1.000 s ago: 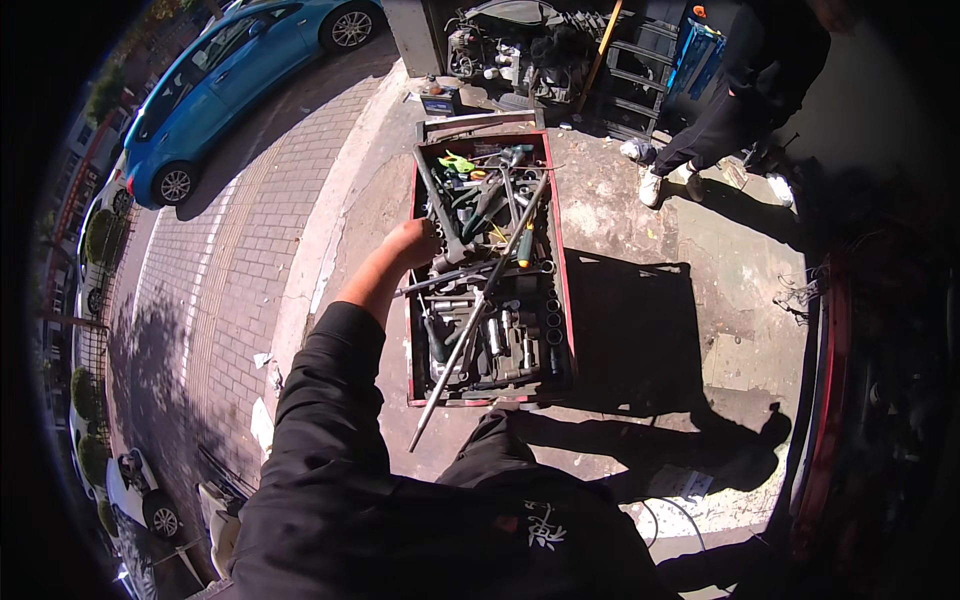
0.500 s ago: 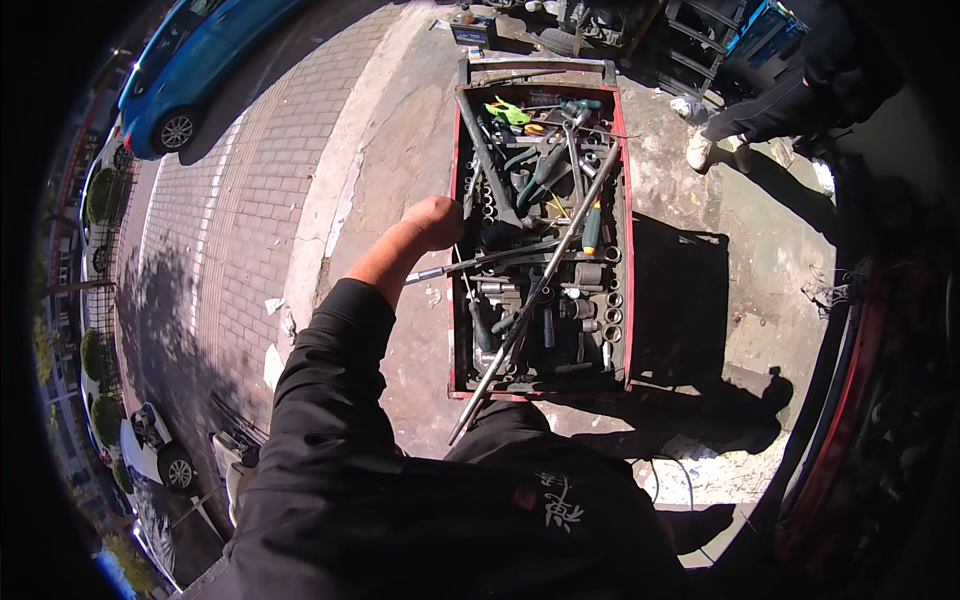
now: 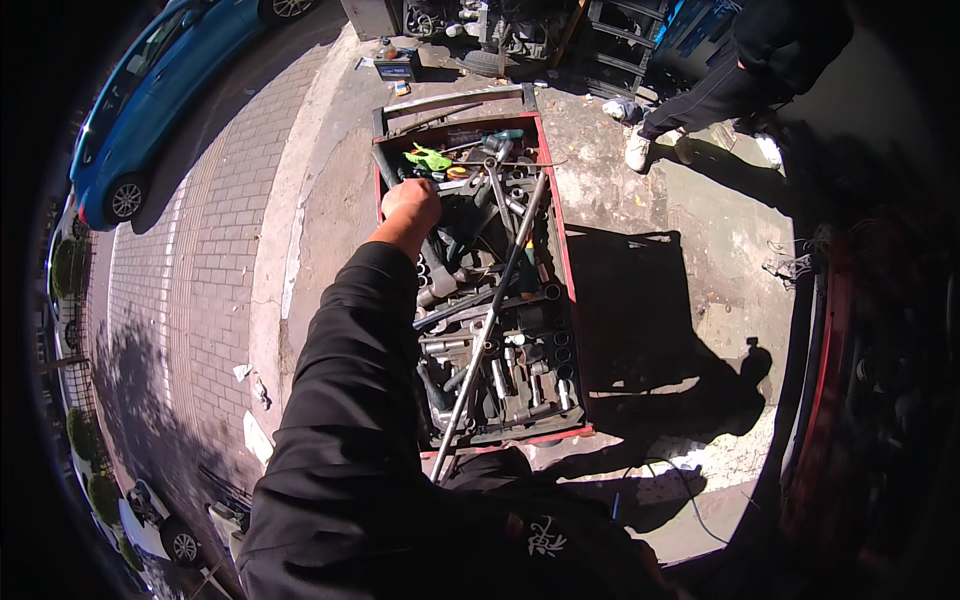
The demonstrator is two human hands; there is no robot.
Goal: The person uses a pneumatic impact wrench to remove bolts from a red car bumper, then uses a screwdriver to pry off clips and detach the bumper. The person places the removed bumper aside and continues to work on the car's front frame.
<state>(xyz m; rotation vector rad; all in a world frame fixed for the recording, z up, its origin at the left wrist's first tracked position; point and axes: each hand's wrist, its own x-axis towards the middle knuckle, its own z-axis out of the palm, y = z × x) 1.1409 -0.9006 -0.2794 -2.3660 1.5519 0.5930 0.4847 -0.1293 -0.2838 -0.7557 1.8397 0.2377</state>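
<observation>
My left hand (image 3: pixel 411 207) is over the far left part of a red tool chest (image 3: pixel 562 225), its fingers curled closed. What they hold, if anything, is hidden beneath the hand. A thick dark bar (image 3: pixel 384 166) runs under the hand from the chest's far left corner. Just beyond the fingers lies a bright green tool (image 3: pixel 429 158). Combination wrenches (image 3: pixel 497 195) lie to the right. A long steel bar (image 3: pixel 487 325) slants across the whole chest and sticks out over its near edge. Sockets (image 3: pixel 562 347) and ratchet tools fill the near part. My right hand is not in view.
A car battery (image 3: pixel 397 66) stands on the ground beyond the chest. To the far right, another person (image 3: pixel 690 105) in dark trousers stands near a black rack (image 3: pixel 625 45). A blue car (image 3: pixel 150 100) is parked at the far left, past brick paving (image 3: pixel 220 220).
My left hand has moved from the chest's left edge farther forward, in over the tools at its far left. The view has shifted, so the chest now appears lower and more to the left.
</observation>
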